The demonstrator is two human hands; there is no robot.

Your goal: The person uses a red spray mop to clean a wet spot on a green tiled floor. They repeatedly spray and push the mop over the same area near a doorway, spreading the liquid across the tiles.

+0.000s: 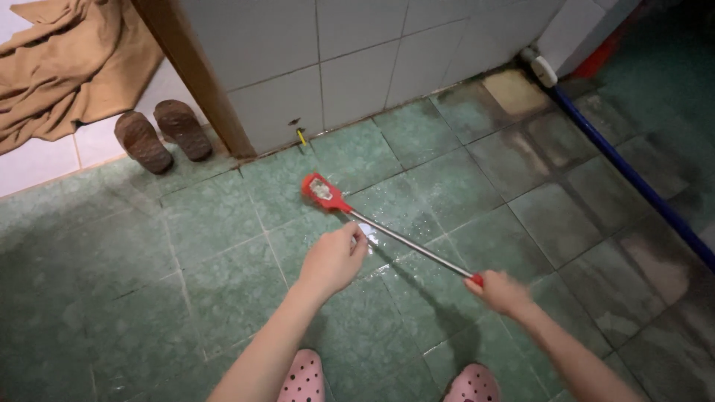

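Wet green floor tiles (223, 290) | right hand (500, 292) clamped on brush handle (417, 248), left hand (334, 260) pinched mid-shaft | red head (322, 191) ahead – slip risk – wet tiles underfoot.

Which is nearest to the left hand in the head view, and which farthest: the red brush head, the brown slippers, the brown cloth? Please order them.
Measured from the left hand:
1. Red brush head: just ahead of the hand, on the wet green tiles.
2. Brown slippers: farther off to the left, beside the wooden door frame.
3. Brown cloth: farthest, beyond the slippers in the upper left corner.
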